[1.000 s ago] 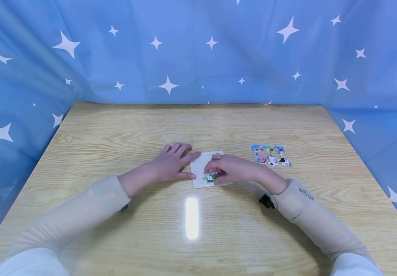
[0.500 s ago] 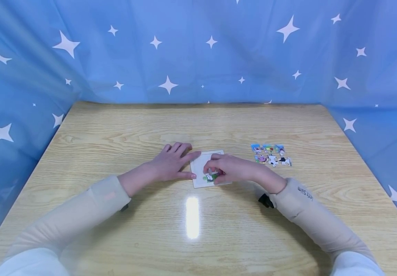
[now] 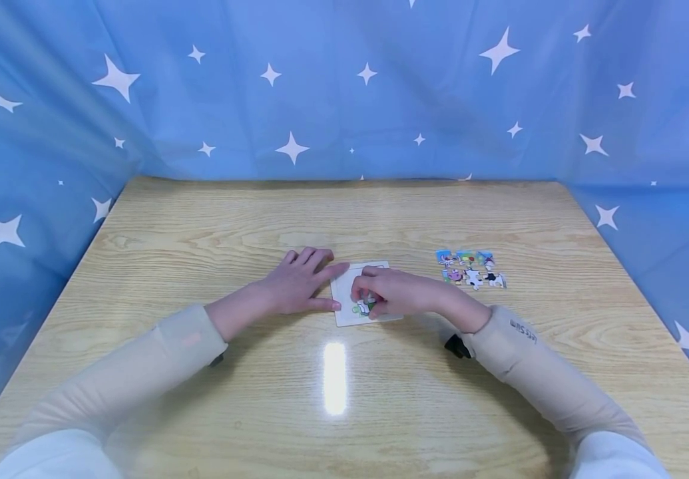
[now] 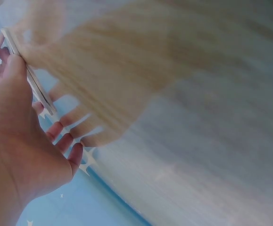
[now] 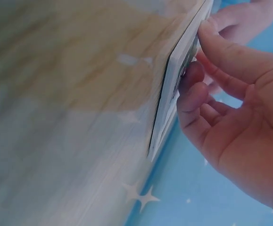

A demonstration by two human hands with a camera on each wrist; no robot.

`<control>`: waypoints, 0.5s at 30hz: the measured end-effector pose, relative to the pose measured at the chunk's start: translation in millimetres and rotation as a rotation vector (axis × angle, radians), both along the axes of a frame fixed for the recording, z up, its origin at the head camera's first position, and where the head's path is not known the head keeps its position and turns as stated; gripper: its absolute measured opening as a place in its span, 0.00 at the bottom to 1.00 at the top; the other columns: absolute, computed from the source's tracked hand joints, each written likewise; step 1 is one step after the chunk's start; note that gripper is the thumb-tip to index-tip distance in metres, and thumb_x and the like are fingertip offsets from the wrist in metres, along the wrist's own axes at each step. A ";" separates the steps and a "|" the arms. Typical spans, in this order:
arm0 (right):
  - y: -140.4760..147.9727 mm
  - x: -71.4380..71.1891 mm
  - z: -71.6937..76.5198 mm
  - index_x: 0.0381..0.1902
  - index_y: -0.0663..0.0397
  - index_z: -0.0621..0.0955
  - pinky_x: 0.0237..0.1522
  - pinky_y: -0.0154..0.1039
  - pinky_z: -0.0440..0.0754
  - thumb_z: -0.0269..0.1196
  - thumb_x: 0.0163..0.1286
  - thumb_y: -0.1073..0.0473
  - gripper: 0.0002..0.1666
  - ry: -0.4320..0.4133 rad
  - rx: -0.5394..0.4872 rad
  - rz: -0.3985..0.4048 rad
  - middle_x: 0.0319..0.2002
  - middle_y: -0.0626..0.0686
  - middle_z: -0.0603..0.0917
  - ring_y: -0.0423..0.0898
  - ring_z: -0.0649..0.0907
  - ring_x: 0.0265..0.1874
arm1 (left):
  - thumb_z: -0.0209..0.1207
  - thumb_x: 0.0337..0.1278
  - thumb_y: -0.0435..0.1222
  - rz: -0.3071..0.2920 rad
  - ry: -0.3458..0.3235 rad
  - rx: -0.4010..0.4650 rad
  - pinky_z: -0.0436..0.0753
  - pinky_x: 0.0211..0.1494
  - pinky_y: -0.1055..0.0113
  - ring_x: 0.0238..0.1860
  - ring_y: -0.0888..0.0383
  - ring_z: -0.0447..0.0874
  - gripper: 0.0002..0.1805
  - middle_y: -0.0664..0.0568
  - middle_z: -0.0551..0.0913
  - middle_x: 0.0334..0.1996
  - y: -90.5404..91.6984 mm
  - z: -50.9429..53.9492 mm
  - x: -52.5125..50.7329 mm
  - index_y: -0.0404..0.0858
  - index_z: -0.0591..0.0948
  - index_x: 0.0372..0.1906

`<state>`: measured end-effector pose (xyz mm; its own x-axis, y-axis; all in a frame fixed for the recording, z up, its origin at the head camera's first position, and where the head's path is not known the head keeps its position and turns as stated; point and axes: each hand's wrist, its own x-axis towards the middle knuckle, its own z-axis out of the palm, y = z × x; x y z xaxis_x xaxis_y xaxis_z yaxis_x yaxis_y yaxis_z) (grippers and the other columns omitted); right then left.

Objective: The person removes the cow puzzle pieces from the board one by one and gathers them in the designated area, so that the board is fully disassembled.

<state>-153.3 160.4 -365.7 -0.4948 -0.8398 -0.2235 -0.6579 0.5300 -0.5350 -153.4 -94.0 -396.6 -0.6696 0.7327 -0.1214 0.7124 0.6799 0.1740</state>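
A flat white puzzle board (image 3: 343, 318) lies on the table in the head view. My left hand (image 3: 296, 283) rests beside it, fingers spread, with index finger and thumb touching its left edge. Over the board's right part, my right hand (image 3: 401, 293) has curled fingers and pinches a green and white jigsaw piece (image 3: 363, 307). That piece sits low against the board and is partly covered by the fingers. In the right wrist view, the thumb and fingers of my right hand (image 5: 240, 99) meet at the board's face (image 5: 167, 101). The left wrist view shows the board edge-on (image 4: 41, 94).
Several loose jigsaw pieces (image 3: 472, 278) with coloured pictures lie grouped in two rows right of the board. The wooden table (image 3: 260, 412) has a bright light reflection near its front. A blue curtain (image 3: 344, 86) with white stars hangs behind it.
My right hand has shifted slightly to the left with the jigsaw piece, and its wrist has moved a little too. My left hand and the board look unmoved.
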 end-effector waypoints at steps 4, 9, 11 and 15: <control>-1.1 -0.2 0.8 0.48 0.52 0.78 0.40 0.35 0.77 0.72 0.67 0.63 0.16 -0.002 0.009 -0.004 0.45 0.49 0.75 0.41 0.75 0.33 | 0.52 0.71 0.64 0.000 0.001 0.003 0.62 0.69 0.41 0.74 0.42 0.55 0.45 0.41 0.57 0.75 0.1 0.4 -0.5 0.48 0.55 0.83; -1.0 2.0 2.0 0.47 0.51 0.77 0.40 0.36 0.77 0.72 0.67 0.65 0.16 -0.016 0.000 -0.018 0.46 0.50 0.75 0.42 0.75 0.33 | 0.51 0.71 0.64 0.001 -0.002 -0.002 0.61 0.69 0.41 0.74 0.42 0.55 0.45 0.41 0.57 0.76 0.0 0.3 -0.5 0.48 0.55 0.83; -0.6 3.1 1.5 0.47 0.51 0.76 0.40 0.37 0.77 0.71 0.67 0.65 0.16 -0.022 -0.011 -0.025 0.46 0.50 0.75 0.42 0.74 0.32 | 0.51 0.70 0.65 0.001 0.001 -0.003 0.61 0.69 0.41 0.74 0.42 0.55 0.45 0.41 0.57 0.76 -0.2 0.1 -0.5 0.48 0.55 0.83; 0.0 5.1 0.3 0.46 0.50 0.75 0.38 0.37 0.76 0.72 0.66 0.67 0.18 0.002 -0.041 -0.022 0.45 0.50 0.75 0.42 0.74 0.32 | 0.52 0.70 0.64 -0.003 0.006 0.000 0.62 0.69 0.41 0.74 0.41 0.55 0.45 0.41 0.57 0.75 -0.3 0.1 -0.5 0.48 0.56 0.83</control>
